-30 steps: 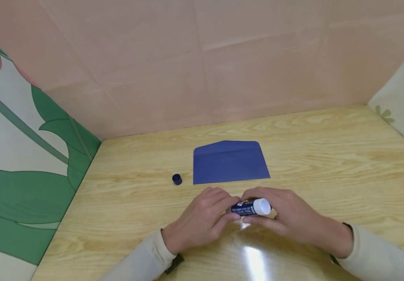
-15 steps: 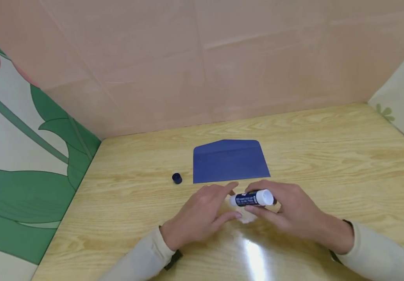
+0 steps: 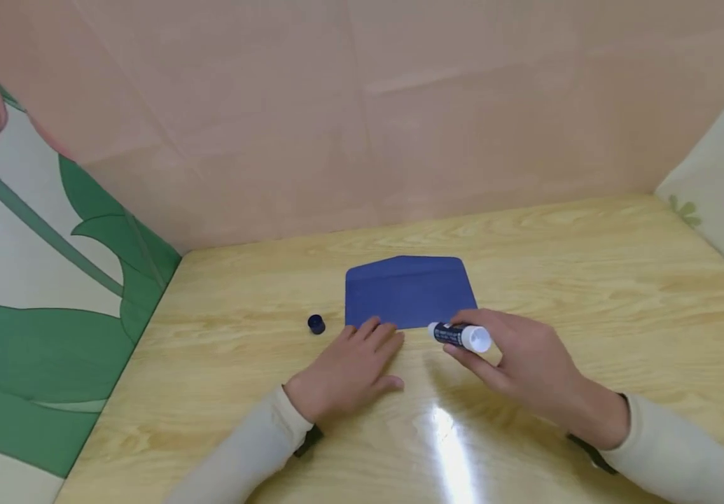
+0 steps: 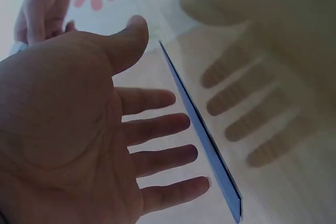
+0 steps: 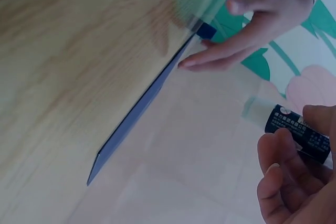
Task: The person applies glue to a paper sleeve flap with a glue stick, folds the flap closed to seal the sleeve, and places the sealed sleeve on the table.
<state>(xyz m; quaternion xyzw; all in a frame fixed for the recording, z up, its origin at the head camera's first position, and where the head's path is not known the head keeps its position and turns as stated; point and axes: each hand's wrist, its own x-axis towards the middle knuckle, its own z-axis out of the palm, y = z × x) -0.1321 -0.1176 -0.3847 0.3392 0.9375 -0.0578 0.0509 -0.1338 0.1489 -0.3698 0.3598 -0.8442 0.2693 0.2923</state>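
Observation:
A dark blue envelope (image 3: 409, 290) lies flat on the table with its flap unfolded toward the back. My right hand (image 3: 526, 360) grips an uncapped glue stick (image 3: 453, 334) between thumb and fingers, just off the envelope's near right corner. The stick's pale tip points left in the head view, and in the right wrist view the dark label of the glue stick (image 5: 296, 129) shows. With fingers spread and straight, my left hand (image 3: 352, 371) is at the envelope's near left edge. In the left wrist view the left hand (image 4: 68, 114) holds nothing, its fingertips close to the envelope (image 4: 202, 135).
The dark glue stick cap (image 3: 316, 323) stands on the wood-grain table (image 3: 223, 392), left of the envelope. A pinkish wall (image 3: 362, 126) rises behind the table. On the left is a panel with green leaves (image 3: 103, 224).
My left hand has let go of the glue stick and moved left and forward to the envelope's near edge. The right hand has carried the glue stick slightly toward the envelope.

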